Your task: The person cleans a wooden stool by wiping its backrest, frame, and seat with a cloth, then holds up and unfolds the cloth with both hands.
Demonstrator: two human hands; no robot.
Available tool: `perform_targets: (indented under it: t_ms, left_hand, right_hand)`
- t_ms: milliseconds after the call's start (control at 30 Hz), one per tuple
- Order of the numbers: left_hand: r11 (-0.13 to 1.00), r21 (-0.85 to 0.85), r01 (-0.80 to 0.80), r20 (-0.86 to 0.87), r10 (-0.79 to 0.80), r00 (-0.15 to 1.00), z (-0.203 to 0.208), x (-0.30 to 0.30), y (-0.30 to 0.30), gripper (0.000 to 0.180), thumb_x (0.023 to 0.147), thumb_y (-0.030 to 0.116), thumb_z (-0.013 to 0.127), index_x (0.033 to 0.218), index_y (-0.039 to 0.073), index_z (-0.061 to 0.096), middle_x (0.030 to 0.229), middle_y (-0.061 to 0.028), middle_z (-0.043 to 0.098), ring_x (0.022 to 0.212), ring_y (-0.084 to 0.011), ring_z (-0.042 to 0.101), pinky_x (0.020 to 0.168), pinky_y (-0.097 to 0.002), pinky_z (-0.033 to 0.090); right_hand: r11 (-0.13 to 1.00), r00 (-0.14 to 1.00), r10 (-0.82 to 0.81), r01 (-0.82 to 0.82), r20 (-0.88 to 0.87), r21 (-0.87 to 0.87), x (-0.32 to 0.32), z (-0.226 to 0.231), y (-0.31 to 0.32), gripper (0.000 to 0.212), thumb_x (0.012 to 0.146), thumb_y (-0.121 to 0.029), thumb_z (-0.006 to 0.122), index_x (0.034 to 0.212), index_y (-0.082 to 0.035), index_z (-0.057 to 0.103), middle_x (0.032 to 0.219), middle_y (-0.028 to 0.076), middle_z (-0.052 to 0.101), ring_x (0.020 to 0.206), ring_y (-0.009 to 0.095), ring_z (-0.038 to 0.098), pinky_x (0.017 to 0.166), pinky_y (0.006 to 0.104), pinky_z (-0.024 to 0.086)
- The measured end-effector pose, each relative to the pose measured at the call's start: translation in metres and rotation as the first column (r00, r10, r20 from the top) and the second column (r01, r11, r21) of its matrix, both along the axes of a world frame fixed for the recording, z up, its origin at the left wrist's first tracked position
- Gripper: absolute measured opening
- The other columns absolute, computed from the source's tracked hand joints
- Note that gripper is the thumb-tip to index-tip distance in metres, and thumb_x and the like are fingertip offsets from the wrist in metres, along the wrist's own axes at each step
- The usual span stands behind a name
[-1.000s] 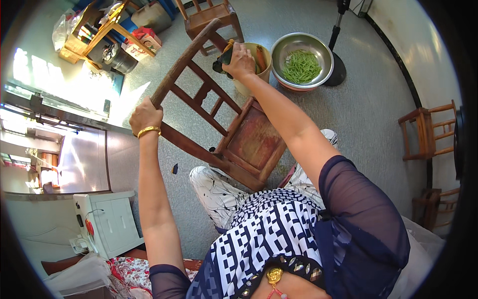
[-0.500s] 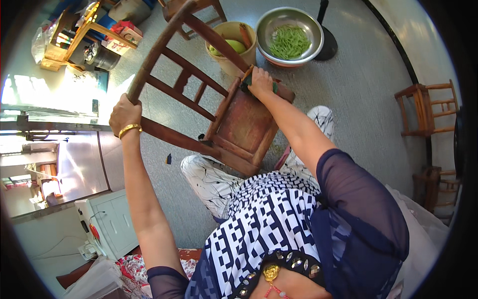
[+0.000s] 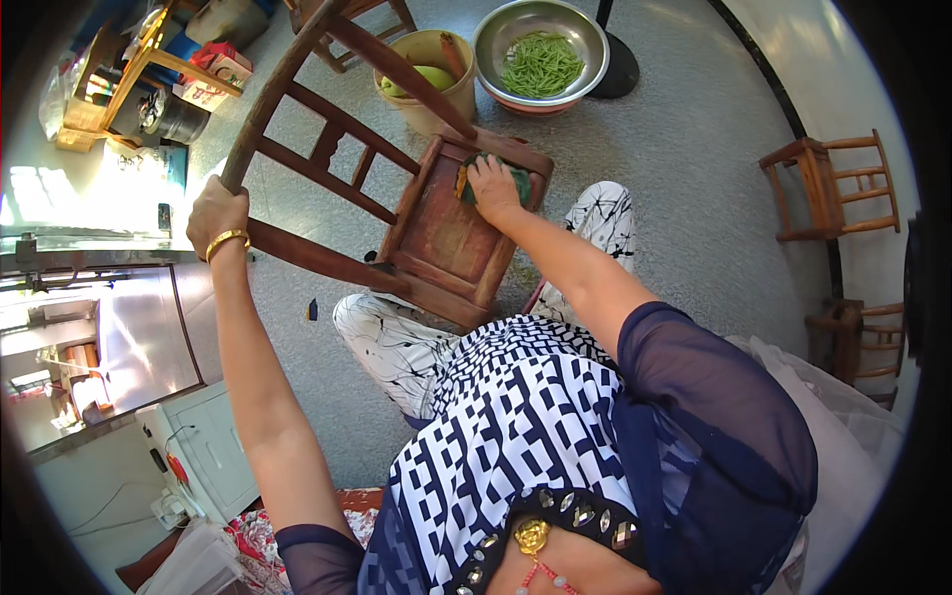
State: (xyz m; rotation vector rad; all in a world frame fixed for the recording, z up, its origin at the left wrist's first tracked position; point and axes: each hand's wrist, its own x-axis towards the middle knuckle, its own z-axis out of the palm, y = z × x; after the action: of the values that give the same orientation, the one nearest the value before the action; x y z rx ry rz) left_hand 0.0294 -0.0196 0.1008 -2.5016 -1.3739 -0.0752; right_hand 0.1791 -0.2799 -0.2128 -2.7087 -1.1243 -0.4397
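Note:
A worn reddish-brown wooden chair (image 3: 451, 243) stands tilted in front of my knees, its slatted back leaning to the left. My left hand (image 3: 217, 213) is wrapped round the top of the chair's back, a gold bangle on that wrist. On the seat's far right part, my right hand (image 3: 493, 185) presses a dark green cloth (image 3: 522, 185) flat against the wood. A bit of yellow-orange shows at the cloth's left edge. Most of the cloth is hidden beneath the palm and fingers.
Beyond the chair stand a beige bucket (image 3: 428, 103) holding a green gourd and a metal basin (image 3: 595, 61) of cut green beans. A black round base (image 3: 621, 69) is beside the basin. Small wooden chairs (image 3: 823, 188) line the right wall. A white cabinet (image 3: 198, 436) is at lower left.
My right hand has moved with the cloth from the back corner of the seat, by the backrest post, onto the seat panel. My left hand keeps its hold; the whole view has shifted slightly.

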Motion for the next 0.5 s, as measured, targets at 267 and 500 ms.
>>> perform_targets:
  t_ms: [267,500]
  left_hand:
    - [0.998,0.037,0.042,0.021,-0.043,0.999,-0.002,-0.009,0.002,0.035,0.081,0.042,0.056,0.101,0.014,0.058,0.092,-0.0138,0.067,0.087,-0.0352,0.065,0.075,-0.0457,0.051]
    - [0.979,0.162,0.121,0.092,-0.137,0.986,-0.018,-0.011,0.018,0.069,0.083,0.073,0.027,0.096,0.012,0.056,0.087,-0.0149,0.067,0.082,-0.0345,0.066,0.065,-0.0452,0.052]
  right_hand:
    - [0.939,0.806,0.336,-0.327,-0.487,0.108,-0.044,0.021,-0.032,0.039,0.061,-0.019,0.070,0.096,-0.010,0.055,0.097,0.011,0.060,0.095,0.032,0.057,0.080,0.0408,0.047]
    - [0.934,0.876,-0.049,0.211,-0.480,0.290,0.053,0.050,-0.056,0.057,0.063,-0.021,0.071,0.114,-0.006,0.051,0.107,0.015,0.058,0.099,0.035,0.055,0.084,0.0427,0.047]
